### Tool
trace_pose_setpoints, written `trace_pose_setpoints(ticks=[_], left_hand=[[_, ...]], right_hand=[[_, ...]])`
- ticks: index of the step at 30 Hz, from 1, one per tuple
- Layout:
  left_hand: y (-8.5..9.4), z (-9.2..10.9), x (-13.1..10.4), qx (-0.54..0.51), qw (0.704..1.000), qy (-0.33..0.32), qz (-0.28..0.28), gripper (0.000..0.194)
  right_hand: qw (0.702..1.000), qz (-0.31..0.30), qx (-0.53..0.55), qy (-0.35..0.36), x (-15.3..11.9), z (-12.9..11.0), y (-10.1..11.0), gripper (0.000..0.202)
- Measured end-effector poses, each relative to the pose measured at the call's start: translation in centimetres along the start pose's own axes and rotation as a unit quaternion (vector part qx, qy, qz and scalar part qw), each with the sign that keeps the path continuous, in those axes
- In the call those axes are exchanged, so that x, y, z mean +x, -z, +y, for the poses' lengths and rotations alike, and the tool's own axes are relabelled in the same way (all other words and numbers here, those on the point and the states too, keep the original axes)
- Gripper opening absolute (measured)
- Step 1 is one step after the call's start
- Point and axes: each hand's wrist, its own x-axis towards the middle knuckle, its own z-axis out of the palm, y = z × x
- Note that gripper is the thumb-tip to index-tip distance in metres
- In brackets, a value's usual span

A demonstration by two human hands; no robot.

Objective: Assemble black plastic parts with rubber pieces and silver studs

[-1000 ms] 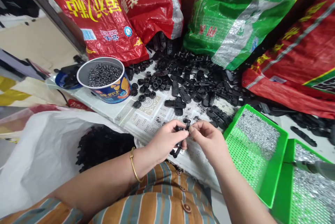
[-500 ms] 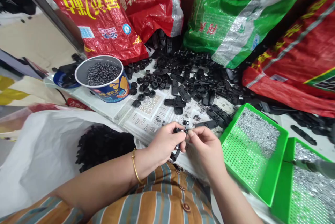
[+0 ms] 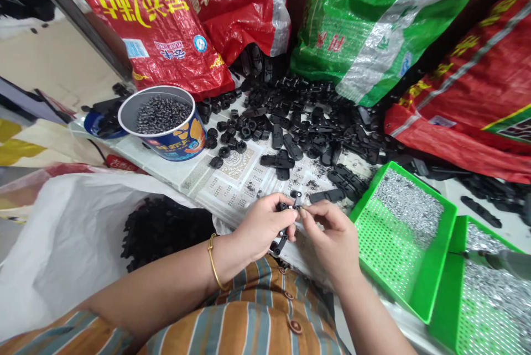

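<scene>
Two hands meet over the counter's (image 3: pixel 226 193) near edge: the left hand (image 3: pixel 265 223) is clamped around a dark black part (image 3: pixel 281 245) with slim arms and round, ringed ends, its middle hidden by fingers; the right hand's (image 3: pixel 332 229) thumb and forefinger press together at its upper end, anything pinched there too small to tell. A white sack (image 3: pixel 70 239) of black pieces lies left, a green tray (image 3: pixel 433 272) of silvery bits right. Beyond sit a blue tub (image 3: pixel 176 145), scattered black parts (image 3: pixel 307 117), then red bags (image 3: pixel 166 62) and a green bag (image 3: pixel 327 64).
</scene>
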Motion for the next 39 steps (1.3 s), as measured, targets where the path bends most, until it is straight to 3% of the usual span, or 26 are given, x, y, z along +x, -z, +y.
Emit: trace_pose_setpoints(ticks=[10, 15, 17, 19, 22, 24, 26, 29, 33, 39], left_hand=[[0.5, -0.1, 0.1, 0.045, 0.998, -0.023, -0.030, 0.011], [0.3, 0.2, 0.0, 0.009, 0.999, -0.030, 0.021, 0.012], [0.2, 0.6, 0.0, 0.011, 0.999, -0.038, 0.026, 0.020], [0.2, 1.0, -0.2, -0.005, 1.000, -0.025, 0.008, 0.026], [0.4, 1.7, -0.4, -0.070, 0.997, 0.017, -0.017, 0.031], [0.8, 2.0, -0.4, -0.086, 0.996, 0.031, -0.017, 0.037], [1.2, 2.2, -0.4, -0.083, 0.996, 0.032, -0.017, 0.036], [1.8, 2.0, -0.2, -0.085, 0.995, 0.039, -0.028, 0.029], [2.0, 1.6, -0.1, -0.114, 0.991, 0.060, -0.022, 0.030], [2.1, 1.5, 0.0, -0.134, 0.990, 0.031, -0.017, 0.021]], right_hand=[[0.998, -0.040, -0.021, -0.039, 0.5, -0.5, 0.7, 0.012], [0.970, -0.074, 0.148, -0.177, 0.7, -1.0, -0.2, 0.021], [0.965, -0.078, 0.166, -0.190, 1.0, -1.2, -0.4, 0.024], [0.977, -0.093, 0.108, -0.161, 1.8, -1.1, 0.1, 0.023], [0.987, -0.059, -0.132, -0.069, 4.0, -0.1, 2.3, 0.023], [0.940, -0.024, -0.338, -0.033, 5.7, 1.2, 4.1, 0.021], [0.886, -0.039, -0.462, -0.024, 7.3, 2.5, 5.6, 0.021], [0.861, -0.032, -0.507, -0.019, 8.8, 3.6, 6.2, 0.023], [0.868, -0.049, -0.494, 0.004, 9.3, 3.6, 4.8, 0.019], [0.879, -0.082, -0.470, -0.003, 9.2, 3.6, 3.6, 0.015]])
